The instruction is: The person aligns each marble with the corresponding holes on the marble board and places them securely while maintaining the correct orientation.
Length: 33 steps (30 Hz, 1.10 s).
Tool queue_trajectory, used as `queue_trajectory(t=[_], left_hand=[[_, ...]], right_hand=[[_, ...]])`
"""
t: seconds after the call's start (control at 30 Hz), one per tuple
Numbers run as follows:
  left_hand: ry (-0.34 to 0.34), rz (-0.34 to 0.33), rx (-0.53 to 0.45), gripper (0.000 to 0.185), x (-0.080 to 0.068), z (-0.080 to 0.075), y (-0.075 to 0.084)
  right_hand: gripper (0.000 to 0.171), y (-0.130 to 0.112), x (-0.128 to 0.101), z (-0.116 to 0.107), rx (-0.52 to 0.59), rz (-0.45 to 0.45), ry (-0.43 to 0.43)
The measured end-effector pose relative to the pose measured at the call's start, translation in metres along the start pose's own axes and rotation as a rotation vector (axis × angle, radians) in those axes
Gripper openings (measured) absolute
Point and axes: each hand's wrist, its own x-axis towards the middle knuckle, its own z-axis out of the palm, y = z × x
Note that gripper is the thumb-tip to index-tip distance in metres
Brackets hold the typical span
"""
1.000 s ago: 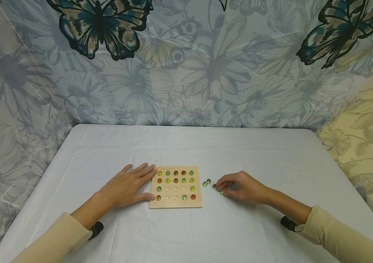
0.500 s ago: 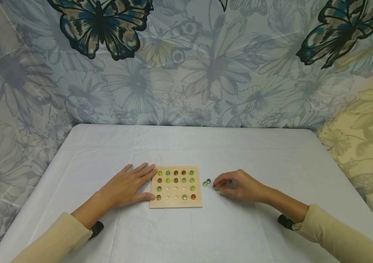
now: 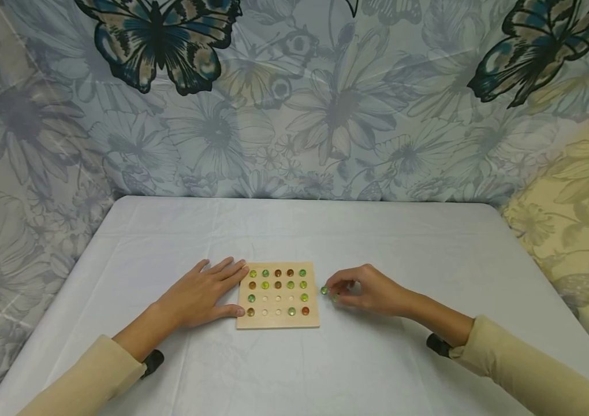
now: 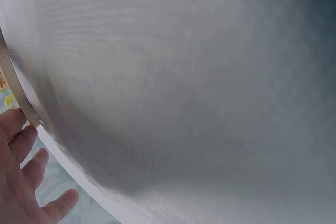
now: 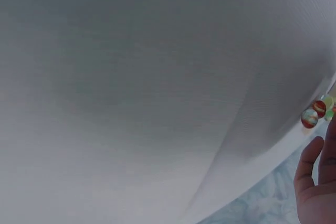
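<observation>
My left hand (image 3: 203, 297) rests spread along the left edge of a square wooden board (image 3: 279, 323), thumb and fingertips at its rim. Rows of round hollows cover the board; many hold green, amber or red-brown glass marbles, and several in the lower middle are bare. Just right of the board my right hand (image 3: 369, 292) has its fingers and thumb curved round loose marbles. A green marble (image 3: 335, 297) shows at the thumb tip, and another green marble (image 3: 324, 290) lies by the index fingertip. In the right wrist view, red-swirled marbles (image 5: 310, 118) cluster beside the fingers; some are partly hidden.
A white cloth covers the table (image 3: 284, 370), with creases running across it. Behind and beside it hangs fabric (image 3: 294, 138) printed with flowers and butterflies. Dark straps (image 3: 153, 364) show at the wrists under beige sleeves.
My right hand has slid left toward the board, and the green marble at its thumb has moved along with it. Fingers now cover the brown and dark green marbles. The left hand stays put.
</observation>
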Motion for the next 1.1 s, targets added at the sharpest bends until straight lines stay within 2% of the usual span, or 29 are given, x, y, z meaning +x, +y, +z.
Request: queue_trajectory(t=[0.47,0.83,1.1], left_hand=[[-0.014,-0.003,-0.004,0.084,0.001,0.0,0.001],[-0.014,-0.004,0.007,0.084,0.001,-0.001,0.001],[-0.003,0.003,0.018,0.083,0.0,-0.001,0.001]], right_hand=[[0.028,-0.014,0.025,0.009,0.003,-0.07,0.013],[0.028,-0.022,0.041,0.015,-0.047,-0.074,0.043],[0.028,-0.026,0.052,0.023,-0.031,-0.069,0.035]])
